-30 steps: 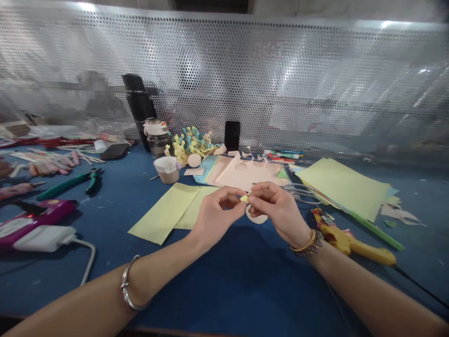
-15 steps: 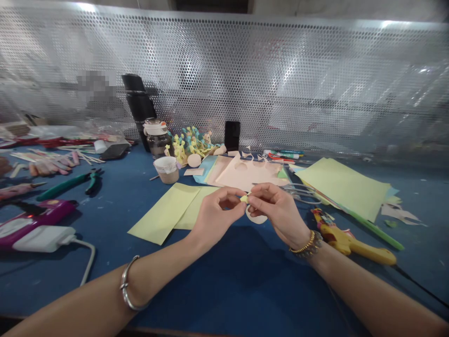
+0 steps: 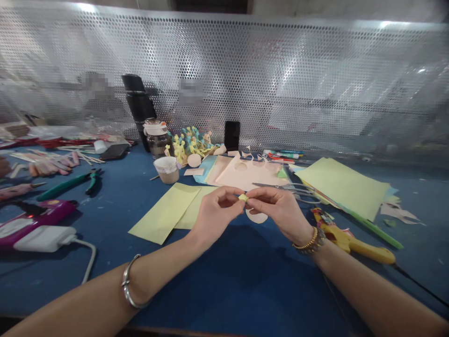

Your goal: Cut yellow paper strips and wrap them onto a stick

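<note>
A small folded piece of yellow paper (image 3: 243,197) is pinched between the fingertips of both hands, above the middle of the blue table. My left hand (image 3: 213,213) grips its left side with thumb and forefinger. Thumb and fingers of my right hand (image 3: 286,210) close on its right side and partly hide it. Just below the fingertips lies a pale paper circle (image 3: 257,216). Yellow paper sheets (image 3: 163,213) are by my left hand. Scissors (image 3: 268,186) lie behind my right hand, near a pale pink sheet (image 3: 250,174) with round cut-outs.
On the right are a yellow glue gun (image 3: 365,250) with a cord, a green stick (image 3: 380,231) and yellow sheets (image 3: 345,182). Green pliers (image 3: 66,186) and a purple power strip (image 3: 56,213) occupy the left. A cup (image 3: 167,171), jar (image 3: 157,140), paper flowers (image 3: 191,142) and phone (image 3: 232,135) stand behind.
My right fingers have shifted slightly down and left along the small yellow paper, and that hand has turned a little. More of the scissors' blades shows. My left hand has barely moved.
</note>
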`<state>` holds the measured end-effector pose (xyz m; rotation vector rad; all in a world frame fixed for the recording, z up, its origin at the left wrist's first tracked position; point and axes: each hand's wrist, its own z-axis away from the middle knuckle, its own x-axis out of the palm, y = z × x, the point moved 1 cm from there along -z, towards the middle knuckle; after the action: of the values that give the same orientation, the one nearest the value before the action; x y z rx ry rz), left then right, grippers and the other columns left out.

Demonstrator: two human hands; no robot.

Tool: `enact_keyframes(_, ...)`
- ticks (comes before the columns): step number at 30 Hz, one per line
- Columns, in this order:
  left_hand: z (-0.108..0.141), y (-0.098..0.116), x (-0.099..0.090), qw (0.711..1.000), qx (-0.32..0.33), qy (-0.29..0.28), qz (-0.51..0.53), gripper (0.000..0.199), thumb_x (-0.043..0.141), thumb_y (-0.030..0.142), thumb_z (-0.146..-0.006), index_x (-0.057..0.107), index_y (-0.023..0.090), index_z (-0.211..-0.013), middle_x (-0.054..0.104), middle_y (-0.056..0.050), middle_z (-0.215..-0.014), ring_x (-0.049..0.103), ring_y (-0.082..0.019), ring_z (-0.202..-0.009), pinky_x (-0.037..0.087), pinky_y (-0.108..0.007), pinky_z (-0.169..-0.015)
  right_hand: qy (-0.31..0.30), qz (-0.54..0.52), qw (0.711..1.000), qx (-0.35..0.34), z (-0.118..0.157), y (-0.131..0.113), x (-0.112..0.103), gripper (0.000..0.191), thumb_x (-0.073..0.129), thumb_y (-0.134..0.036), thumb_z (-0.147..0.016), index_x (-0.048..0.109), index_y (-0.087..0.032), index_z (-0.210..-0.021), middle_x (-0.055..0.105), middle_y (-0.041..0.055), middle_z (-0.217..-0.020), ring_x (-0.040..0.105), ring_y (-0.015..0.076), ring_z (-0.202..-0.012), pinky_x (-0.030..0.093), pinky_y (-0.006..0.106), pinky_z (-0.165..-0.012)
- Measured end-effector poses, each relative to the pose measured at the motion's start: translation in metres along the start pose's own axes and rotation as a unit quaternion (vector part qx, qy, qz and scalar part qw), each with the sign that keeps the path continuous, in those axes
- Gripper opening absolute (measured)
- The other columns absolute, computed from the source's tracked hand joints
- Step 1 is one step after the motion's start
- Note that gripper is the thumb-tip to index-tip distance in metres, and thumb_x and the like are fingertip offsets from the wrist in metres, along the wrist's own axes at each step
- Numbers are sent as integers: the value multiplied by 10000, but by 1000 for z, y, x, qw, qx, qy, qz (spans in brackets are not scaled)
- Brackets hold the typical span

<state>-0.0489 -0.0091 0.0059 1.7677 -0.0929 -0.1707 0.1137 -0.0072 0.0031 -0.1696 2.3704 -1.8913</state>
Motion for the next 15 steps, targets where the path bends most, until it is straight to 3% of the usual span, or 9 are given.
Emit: enact_keyframes(15,1,1,1,999,-16,7,41,212,702,266,-719,650,176,-904,644,19,-646,618,-115,-615,475,-197,-540,0,56,997,-48,1,-1,-1,184,724,-335,-737,702,-199,-858,728,29,-763,697,171,-677,579,299,-625)
